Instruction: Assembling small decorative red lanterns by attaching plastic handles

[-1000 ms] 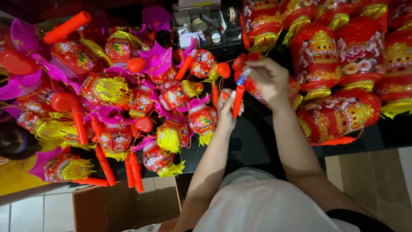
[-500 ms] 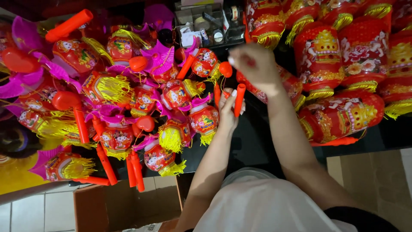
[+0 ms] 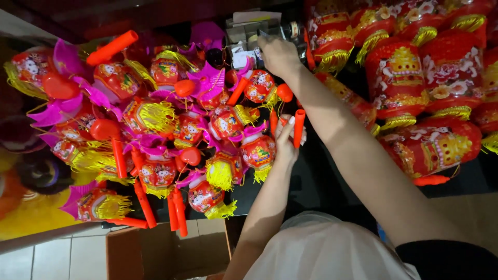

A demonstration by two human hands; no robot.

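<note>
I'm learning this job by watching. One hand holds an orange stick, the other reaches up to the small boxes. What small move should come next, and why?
Probably close the right hand on one small item in the grey boxes and bring it down. That hand rests at the boxes, while the left hand holds the orange stick upright, as if waiting for a part.

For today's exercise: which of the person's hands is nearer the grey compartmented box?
Right. The right hand reaches the grey compartmented box; the left hand holds an orange plastic stick lower down.

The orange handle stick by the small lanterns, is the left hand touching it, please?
Touching. The head view shows the left hand with its fingers closed around the orange handle stick.
</note>
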